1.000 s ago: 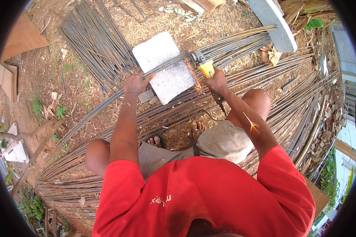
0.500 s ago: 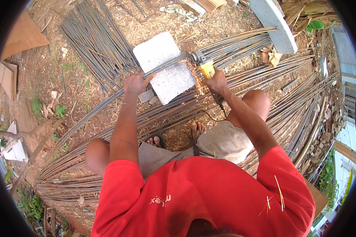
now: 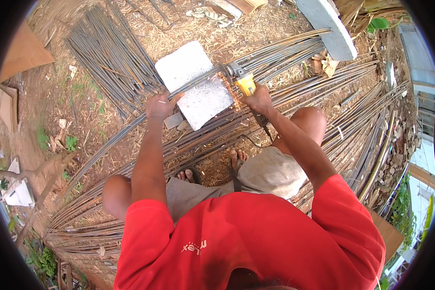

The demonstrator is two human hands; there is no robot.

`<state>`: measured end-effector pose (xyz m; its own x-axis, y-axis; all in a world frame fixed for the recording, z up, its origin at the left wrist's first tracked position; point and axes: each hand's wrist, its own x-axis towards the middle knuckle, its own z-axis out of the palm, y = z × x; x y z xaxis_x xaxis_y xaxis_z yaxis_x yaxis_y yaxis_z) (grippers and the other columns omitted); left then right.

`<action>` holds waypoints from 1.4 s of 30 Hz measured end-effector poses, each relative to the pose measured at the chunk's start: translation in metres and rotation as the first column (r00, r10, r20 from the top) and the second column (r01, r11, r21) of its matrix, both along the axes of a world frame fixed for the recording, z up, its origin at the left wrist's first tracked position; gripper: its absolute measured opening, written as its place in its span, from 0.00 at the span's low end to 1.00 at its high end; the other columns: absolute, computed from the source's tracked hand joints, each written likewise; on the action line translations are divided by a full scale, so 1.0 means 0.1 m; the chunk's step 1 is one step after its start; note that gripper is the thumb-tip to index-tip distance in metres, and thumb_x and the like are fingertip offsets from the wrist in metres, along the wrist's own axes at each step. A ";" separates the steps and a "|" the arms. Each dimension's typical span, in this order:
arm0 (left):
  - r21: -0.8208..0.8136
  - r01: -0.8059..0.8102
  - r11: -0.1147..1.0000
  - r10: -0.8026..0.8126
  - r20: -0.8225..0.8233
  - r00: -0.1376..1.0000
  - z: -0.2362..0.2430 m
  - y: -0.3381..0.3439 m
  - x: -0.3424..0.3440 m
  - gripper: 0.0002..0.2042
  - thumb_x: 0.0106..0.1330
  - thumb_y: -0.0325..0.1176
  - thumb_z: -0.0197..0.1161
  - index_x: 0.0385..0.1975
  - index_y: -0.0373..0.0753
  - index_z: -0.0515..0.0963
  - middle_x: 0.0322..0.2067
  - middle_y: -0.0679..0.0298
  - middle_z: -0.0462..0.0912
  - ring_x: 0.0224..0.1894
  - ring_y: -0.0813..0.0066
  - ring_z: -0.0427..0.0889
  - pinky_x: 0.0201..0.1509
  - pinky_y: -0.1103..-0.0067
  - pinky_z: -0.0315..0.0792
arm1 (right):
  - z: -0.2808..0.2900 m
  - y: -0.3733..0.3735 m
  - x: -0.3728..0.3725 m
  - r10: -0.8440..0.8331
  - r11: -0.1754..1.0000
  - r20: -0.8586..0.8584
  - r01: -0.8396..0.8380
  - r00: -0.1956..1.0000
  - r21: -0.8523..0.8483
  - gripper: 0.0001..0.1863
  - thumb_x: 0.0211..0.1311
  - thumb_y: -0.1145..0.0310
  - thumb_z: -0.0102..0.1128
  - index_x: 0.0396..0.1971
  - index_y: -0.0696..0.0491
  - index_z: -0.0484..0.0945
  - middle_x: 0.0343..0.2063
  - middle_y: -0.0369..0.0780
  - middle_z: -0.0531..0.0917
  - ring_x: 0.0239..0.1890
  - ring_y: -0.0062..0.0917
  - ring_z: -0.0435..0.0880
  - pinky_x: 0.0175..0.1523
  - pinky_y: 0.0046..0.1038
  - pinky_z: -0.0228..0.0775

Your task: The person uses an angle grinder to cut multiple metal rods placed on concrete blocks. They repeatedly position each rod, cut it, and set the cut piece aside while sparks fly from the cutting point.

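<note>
Nearest the camera: our red shirt [image 3: 246,241], then bent knees; we are squatting, feet in sandals [image 3: 212,169] planted on loose steel rods [image 3: 130,159] that lie across the dirt.

Left hand [image 3: 158,105]: closed around a long steel bar [image 3: 130,126], fingers wrapped over it. The grip sits just short of the grey concrete block [image 3: 193,84], presumably to pin the bar flat on the block and stop it from chattering.

Right hand [image 3: 258,99]: clenched on the body of a yellow angle grinder [image 3: 241,79], arm extended. The grinder's head meets the bar just past the block's right edge; a few sparks show below the contact point. Its cord [image 3: 263,126] trails back toward our right knee.

The bar runs diagonally over the block, which lifts it clear of the ground. We judge the block serves as a cutting rest, with the cut placed at its edge so the disc avoids the concrete.

Farther out: a bundle of shorter straight rods [image 3: 106,53] lies upper left. More long curved rods [image 3: 353,82] fan to the right, beneath a pale slab [image 3: 328,29].
</note>
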<state>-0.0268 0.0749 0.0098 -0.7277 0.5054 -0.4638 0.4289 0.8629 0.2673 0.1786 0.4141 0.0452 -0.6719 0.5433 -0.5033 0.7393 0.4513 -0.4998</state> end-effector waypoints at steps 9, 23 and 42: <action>-0.055 0.040 0.998 -0.043 -0.066 0.997 -0.07 0.01 -0.01 0.51 0.72 0.85 0.37 0.52 0.39 0.89 0.27 0.51 0.89 0.36 0.54 0.92 0.45 0.56 0.85 | -0.08 0.03 0.03 0.084 0.995 -0.047 -0.081 0.995 0.054 0.41 0.48 0.55 0.78 0.63 0.61 0.82 0.44 0.52 0.92 0.46 0.41 0.93 0.57 0.40 0.87; -0.014 0.019 1.000 -0.019 -0.035 0.999 -0.08 -0.01 -0.01 0.50 0.72 0.84 0.43 0.54 0.37 0.89 0.31 0.47 0.90 0.40 0.49 0.92 0.49 0.53 0.84 | -0.05 0.03 -0.01 0.067 0.998 0.031 -0.066 0.997 -0.006 0.47 0.48 0.54 0.79 0.70 0.61 0.77 0.47 0.51 0.91 0.48 0.41 0.92 0.59 0.39 0.86; -0.071 0.035 0.997 -0.040 -0.069 0.997 -0.06 0.02 0.00 0.50 0.73 0.84 0.39 0.53 0.38 0.88 0.32 0.48 0.91 0.39 0.52 0.92 0.48 0.56 0.84 | 0.10 -0.02 -0.06 0.030 0.999 0.091 -0.031 0.995 0.010 0.47 0.51 0.55 0.77 0.70 0.64 0.75 0.44 0.51 0.90 0.45 0.39 0.91 0.55 0.39 0.87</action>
